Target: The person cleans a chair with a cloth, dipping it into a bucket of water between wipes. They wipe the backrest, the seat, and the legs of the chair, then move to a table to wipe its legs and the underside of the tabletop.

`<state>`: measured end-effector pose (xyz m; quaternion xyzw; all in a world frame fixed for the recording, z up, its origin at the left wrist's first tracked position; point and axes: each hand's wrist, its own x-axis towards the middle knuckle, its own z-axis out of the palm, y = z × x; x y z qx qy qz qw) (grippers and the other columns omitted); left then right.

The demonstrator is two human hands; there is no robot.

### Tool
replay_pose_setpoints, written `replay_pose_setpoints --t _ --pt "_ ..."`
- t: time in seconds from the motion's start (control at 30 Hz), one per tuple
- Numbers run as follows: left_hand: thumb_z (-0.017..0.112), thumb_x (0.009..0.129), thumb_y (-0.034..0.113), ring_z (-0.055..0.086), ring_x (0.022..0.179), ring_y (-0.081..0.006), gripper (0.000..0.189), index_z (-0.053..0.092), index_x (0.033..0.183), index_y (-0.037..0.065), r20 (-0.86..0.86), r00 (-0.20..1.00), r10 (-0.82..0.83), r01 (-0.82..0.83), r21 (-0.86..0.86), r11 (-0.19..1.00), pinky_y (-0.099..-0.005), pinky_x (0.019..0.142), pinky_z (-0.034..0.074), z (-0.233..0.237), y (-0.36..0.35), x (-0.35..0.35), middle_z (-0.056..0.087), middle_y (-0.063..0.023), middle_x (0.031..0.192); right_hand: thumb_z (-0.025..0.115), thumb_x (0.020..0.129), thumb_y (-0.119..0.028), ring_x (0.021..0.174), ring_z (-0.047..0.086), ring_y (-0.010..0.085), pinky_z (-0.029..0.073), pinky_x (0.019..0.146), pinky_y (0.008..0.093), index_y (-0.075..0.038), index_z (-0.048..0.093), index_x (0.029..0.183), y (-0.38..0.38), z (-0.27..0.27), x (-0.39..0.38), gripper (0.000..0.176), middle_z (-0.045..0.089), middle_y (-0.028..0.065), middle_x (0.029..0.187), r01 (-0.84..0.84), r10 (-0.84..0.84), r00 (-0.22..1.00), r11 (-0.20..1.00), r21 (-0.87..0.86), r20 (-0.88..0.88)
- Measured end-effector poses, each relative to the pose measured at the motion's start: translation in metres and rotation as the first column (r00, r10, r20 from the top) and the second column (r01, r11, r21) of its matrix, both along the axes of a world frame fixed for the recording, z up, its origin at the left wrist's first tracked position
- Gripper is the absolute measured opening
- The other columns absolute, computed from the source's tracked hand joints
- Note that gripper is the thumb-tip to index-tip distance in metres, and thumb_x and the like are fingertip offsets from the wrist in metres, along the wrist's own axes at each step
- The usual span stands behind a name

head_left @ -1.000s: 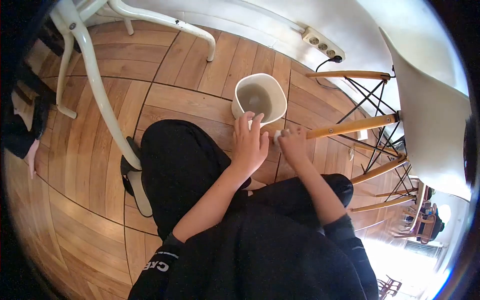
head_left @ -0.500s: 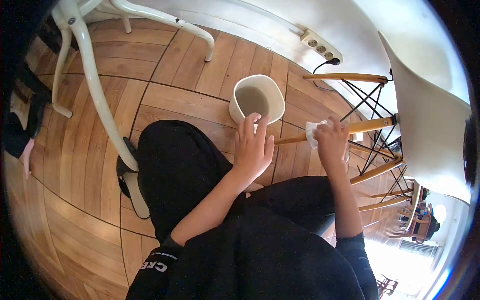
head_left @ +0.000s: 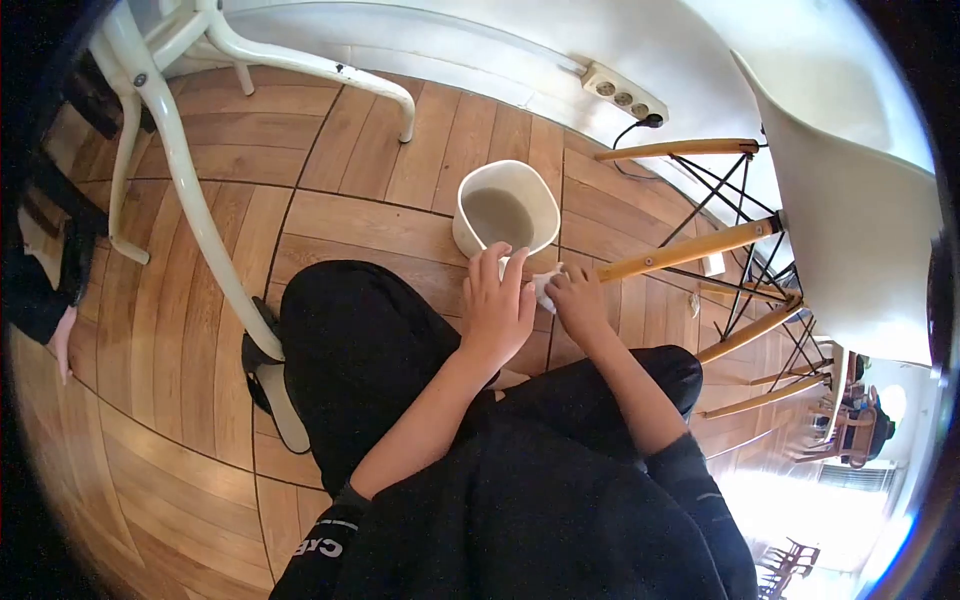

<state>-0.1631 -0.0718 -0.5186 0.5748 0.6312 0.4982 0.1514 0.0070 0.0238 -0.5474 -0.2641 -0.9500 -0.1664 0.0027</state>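
Note:
My left hand (head_left: 497, 305) curls its fingers at the tip of a wooden chair leg (head_left: 690, 250), just in front of a white bucket (head_left: 460, 228). The leg's end is hidden behind my hands, so the exact grip is partly covered. My right hand (head_left: 578, 302) is closed around a white cloth (head_left: 545, 287), pressed against the leg near that end. Greyish water (head_left: 497, 214) fills part of the bucket. The leg belongs to a white-seated chair (head_left: 850, 240), tipped on its side to my right.
White metal table legs (head_left: 190, 190) rise at left. By the wall is a socket strip (head_left: 624, 92) with a black plug (head_left: 652, 121). Another person's hand (head_left: 64, 345) shows at far left. More chairs (head_left: 850, 435) stand at far right, on a wood-patterned floor (head_left: 170, 420).
My right hand has slid leftwards along the chair leg with the cloth, coming close to my left hand. The left hand keeps its pose; the whole view has shifted slightly.

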Motion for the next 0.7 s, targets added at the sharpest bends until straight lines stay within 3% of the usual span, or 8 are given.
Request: replay_pose_setpoints --t 0.13,0.2,0.23,0.3,0.4,0.57,0.63,0.7 --pt "0.056 0.078 0.012 0.040 0.110 -0.0351 0.042 0.047 0.118 0.001 0.003 1.000 0.003 -0.003 0.045 0.999 -0.0465 0.089 0.036 -0.002 0.004 0.006 0.042 -0.0174 0.117 0.059 0.074 -0.011 0.085 0.059 0.0248 0.045 0.075 0.0374 -0.011 0.067 0.081 -0.026 0.058 0.022 0.011 0.064 0.0041 0.083 0.250 -0.292 0.924 0.950 -0.189 -0.246" --pt "0.056 0.079 0.012 0.040 0.110 -0.0354 0.041 0.047 0.118 0.001 0.006 1.000 -0.018 0.017 0.055 0.998 -0.0465 0.089 0.036 0.001 0.005 0.010 0.042 -0.0177 0.117 0.058 0.082 -0.010 0.082 0.060 0.0233 0.048 0.072 0.0319 -0.008 0.066 0.090 -0.039 0.076 0.042 0.012 0.065 0.0045 0.086 0.479 -0.707 0.553 0.702 -0.527 -0.441" --pt "0.056 0.079 0.011 0.040 0.109 -0.0357 0.041 0.047 0.117 0.001 0.005 1.000 -0.018 0.018 0.065 0.998 -0.0465 0.089 0.036 0.004 0.005 0.010 0.042 -0.0180 0.116 0.058 0.082 -0.010 0.082 0.060 0.0233 0.048 0.072 0.0319 -0.008 0.066 0.090 -0.041 0.072 0.061 0.012 0.065 0.0045 0.086 0.483 -0.709 0.547 0.702 -0.524 -0.445" --pt "0.056 0.079 0.010 0.041 0.109 -0.0361 0.040 0.047 0.117 0.001 -0.005 1.000 -0.018 0.018 0.076 0.997 -0.0465 0.089 0.036 0.007 0.004 0.009 0.042 -0.0184 0.115 0.056 0.088 -0.016 0.082 0.059 0.0170 0.047 0.073 0.0275 -0.005 0.062 0.102 -0.041 0.054 0.091 0.019 0.064 0.0036 0.088 0.314 -0.855 0.106 0.514 -0.798 -0.508" --pt "0.056 0.079 0.008 0.041 0.107 -0.0365 0.040 0.047 0.117 0.001 0.004 0.998 -0.056 0.056 0.103 0.993 -0.0461 0.090 0.035 0.005 0.000 0.011 0.043 -0.0189 0.113 0.053 0.091 -0.017 0.085 0.056 0.0112 0.045 0.072 0.0245 -0.003 0.056 0.111 -0.034 0.037 0.085 0.024 0.060 0.0024 0.096 -0.008 -0.841 -0.279 0.484 -0.875 -0.463" --pt "0.057 0.077 0.005 0.042 0.104 -0.0366 0.042 0.046 0.118 0.000 -0.013 0.996 -0.083 0.084 0.104 0.991 -0.0468 0.090 0.035 0.001 -0.005 0.010 0.044 -0.0189 0.112 0.045 0.094 -0.020 0.108 0.050 0.0139 0.043 0.084 0.0291 -0.003 0.045 0.125 -0.012 0.021 0.024 0.036 0.052 0.0063 0.121 -0.309 -0.866 -0.359 0.461 -0.832 -0.347" --pt "0.057 0.078 0.005 0.042 0.104 -0.0364 0.042 0.046 0.118 0.000 -0.023 0.997 -0.079 0.081 0.098 0.992 -0.0469 0.090 0.035 0.000 -0.007 0.009 0.044 -0.0188 0.112 0.036 0.097 -0.038 0.105 0.051 0.0146 0.041 0.088 0.0327 -0.009 0.045 0.124 -0.010 0.011 0.006 0.041 0.054 0.0029 0.112 -0.268 -0.711 -0.505 0.668 -0.694 -0.489" --pt "0.057 0.078 0.004 0.043 0.104 -0.0361 0.042 0.046 0.118 0.000 -0.049 0.997 -0.061 0.064 0.075 0.995 -0.0458 0.091 0.036 0.001 -0.006 0.009 0.044 -0.0191 0.111 0.029 0.096 -0.047 0.114 0.045 0.0185 0.032 0.096 0.0336 -0.005 0.040 0.129 -0.015 0.005 -0.013 0.055 0.049 0.0064 0.121 -0.322 -0.704 -0.593 0.652 -0.686 -0.390"
